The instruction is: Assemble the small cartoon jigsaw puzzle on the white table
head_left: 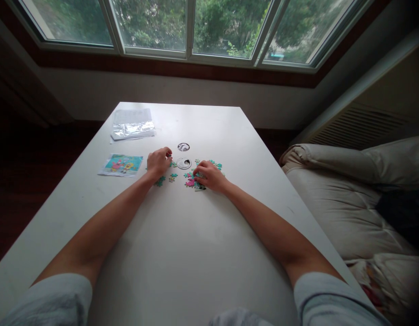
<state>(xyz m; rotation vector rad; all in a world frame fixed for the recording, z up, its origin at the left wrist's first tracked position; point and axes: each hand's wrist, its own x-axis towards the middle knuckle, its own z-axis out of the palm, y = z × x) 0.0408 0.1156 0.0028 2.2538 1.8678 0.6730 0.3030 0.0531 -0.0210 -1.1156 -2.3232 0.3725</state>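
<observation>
My left hand (157,163) is raised a little over the white table with thumb and fingertips pinched together. A small dark bit shows between them, seemingly a jigsaw puzzle piece. Below and beside that hand lie loose teal puzzle pieces (160,181) and a small yellowish cluster (172,178). My right hand (211,176) rests over a heap of pink and teal puzzle pieces (190,182), fingers curved and slightly apart, touching the heap; its palm hides part of it. More teal pieces (215,164) lie behind that hand. Between the hands sits a round, clear-rimmed disc (184,163).
A second round disc (183,147) lies farther back. On the left are a colourful cartoon picture sheet (121,165) and a clear plastic bag with papers (133,124). The white table (196,253) ends before a window wall; a beige sofa (338,203) stands at right.
</observation>
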